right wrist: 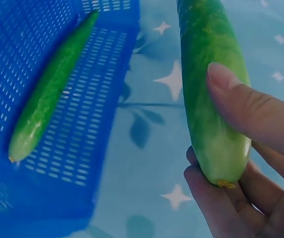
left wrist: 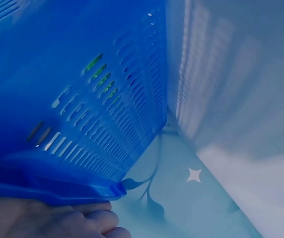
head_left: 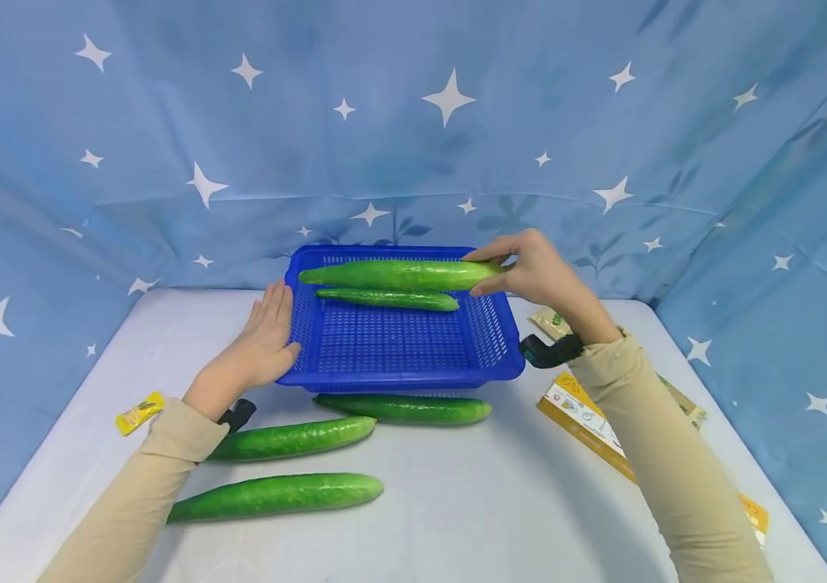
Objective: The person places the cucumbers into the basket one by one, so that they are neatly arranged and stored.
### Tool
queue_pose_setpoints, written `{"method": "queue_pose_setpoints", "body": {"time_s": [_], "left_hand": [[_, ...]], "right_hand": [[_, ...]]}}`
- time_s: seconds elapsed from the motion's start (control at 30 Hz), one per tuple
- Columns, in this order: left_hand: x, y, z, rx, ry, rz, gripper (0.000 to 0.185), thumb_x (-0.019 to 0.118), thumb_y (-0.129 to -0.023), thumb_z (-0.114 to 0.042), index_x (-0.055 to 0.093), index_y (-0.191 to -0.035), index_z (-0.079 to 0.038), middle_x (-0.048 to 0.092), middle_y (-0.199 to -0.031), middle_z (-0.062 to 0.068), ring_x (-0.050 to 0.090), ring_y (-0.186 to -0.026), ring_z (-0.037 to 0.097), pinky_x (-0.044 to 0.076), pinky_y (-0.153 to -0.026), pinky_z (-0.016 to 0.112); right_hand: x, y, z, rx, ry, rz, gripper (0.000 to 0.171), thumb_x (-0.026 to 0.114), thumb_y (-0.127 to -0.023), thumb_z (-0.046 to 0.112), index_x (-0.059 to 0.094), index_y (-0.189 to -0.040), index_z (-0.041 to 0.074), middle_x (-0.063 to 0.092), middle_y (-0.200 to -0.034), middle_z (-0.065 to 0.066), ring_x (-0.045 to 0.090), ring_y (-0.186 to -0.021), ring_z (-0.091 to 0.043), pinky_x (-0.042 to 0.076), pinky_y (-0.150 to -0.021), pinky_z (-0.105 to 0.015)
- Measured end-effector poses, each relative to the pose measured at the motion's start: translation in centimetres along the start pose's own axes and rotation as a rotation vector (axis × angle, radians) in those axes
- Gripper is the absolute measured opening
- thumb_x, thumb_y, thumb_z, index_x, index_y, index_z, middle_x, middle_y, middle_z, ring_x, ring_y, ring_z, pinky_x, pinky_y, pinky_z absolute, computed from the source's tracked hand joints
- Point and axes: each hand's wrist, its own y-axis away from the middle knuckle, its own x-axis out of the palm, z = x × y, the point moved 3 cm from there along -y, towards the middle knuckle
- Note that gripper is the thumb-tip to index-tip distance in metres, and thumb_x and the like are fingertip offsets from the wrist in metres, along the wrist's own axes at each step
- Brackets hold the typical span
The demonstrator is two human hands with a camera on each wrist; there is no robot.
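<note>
My right hand (head_left: 530,267) grips a long green cucumber (head_left: 398,275) by its paler end, thumb on one side and fingers on the other. The cucumber is held level above the back part of a blue plastic basket (head_left: 391,379). Inside the basket lies another cucumber (right wrist: 52,89), along its back side. My left hand (head_left: 263,336) rests its straight fingers against the basket's left rim; in the left wrist view the fingers (left wrist: 102,220) lie along the outside of the rim (left wrist: 57,193).
In front of the basket lie three cucumbers: one close to its front wall (head_left: 406,409), one by the left wrist (head_left: 296,438), one nearer (head_left: 282,495). A yellow packet (head_left: 139,413) lies left. Right are a beige packet (head_left: 550,322) and an orange-white box (head_left: 588,417).
</note>
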Motion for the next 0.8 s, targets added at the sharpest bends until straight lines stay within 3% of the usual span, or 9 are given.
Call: {"method": "queue_pose_setpoints", "body": {"time_s": [0.13, 0.3, 0.47, 0.6, 0.8], "left_hand": [[0.1, -0.1, 0.0, 0.000, 0.005, 0.002, 0.079, 0.040, -0.101, -0.015, -0.015, -0.152, 0.009, -0.027, -0.158, 0.023, -0.026, -0.145, 0.035, -0.010, -0.118, 0.055], [0.1, -0.1, 0.0, 0.000, 0.006, -0.008, 0.079, 0.040, -0.101, -0.015, -0.015, -0.152, 0.009, -0.027, -0.158, 0.023, -0.024, -0.146, 0.038, -0.009, -0.118, 0.055], [0.1, -0.1, 0.1, -0.001, 0.002, -0.007, 0.079, 0.040, -0.100, -0.015, -0.015, -0.151, 0.009, -0.028, -0.158, 0.023, -0.026, -0.145, 0.035, -0.010, -0.118, 0.055], [0.1, 0.0, 0.1, -0.001, 0.000, -0.009, 0.079, 0.040, -0.100, -0.015, -0.014, -0.152, 0.010, -0.027, -0.158, 0.023, -0.024, -0.146, 0.038, -0.009, -0.118, 0.055], [-0.1, -0.1, 0.0, 0.010, -0.002, -0.015, 0.078, 0.041, -0.100, -0.014, -0.013, -0.151, 0.011, -0.026, -0.158, 0.025, -0.022, -0.146, 0.039, -0.008, -0.118, 0.056]], "right_hand": [[1.6, -2.7, -1.6, 0.075, -0.068, 0.029, 0.041, 0.089, -0.073, 0.012, 0.078, -0.113, 0.012, 0.075, -0.107, -0.007, 0.066, -0.092, -0.023, 0.049, -0.069, -0.035], [4.0, -5.4, -4.0, 0.182, -0.199, 0.083, 0.042, 0.086, -0.074, 0.003, 0.076, -0.114, 0.005, 0.073, -0.112, -0.013, 0.067, -0.105, -0.027, 0.054, -0.091, -0.042], [6.2, -6.6, -5.9, 0.262, -0.279, 0.133, 0.043, 0.083, -0.075, -0.003, 0.072, -0.116, -0.002, 0.068, -0.119, -0.020, 0.060, -0.118, -0.034, 0.050, -0.099, -0.046], [7.4, -6.8, -7.2, 0.313, -0.270, 0.155, 0.044, 0.084, -0.073, -0.004, 0.073, -0.116, -0.002, 0.069, -0.118, -0.019, 0.061, -0.115, -0.033, 0.050, -0.098, -0.044], [8.4, -6.9, -7.4, 0.331, -0.137, 0.164, 0.042, 0.089, -0.068, 0.001, 0.077, -0.108, 0.003, 0.073, -0.110, -0.016, 0.066, -0.105, -0.030, 0.055, -0.089, -0.041]]}}
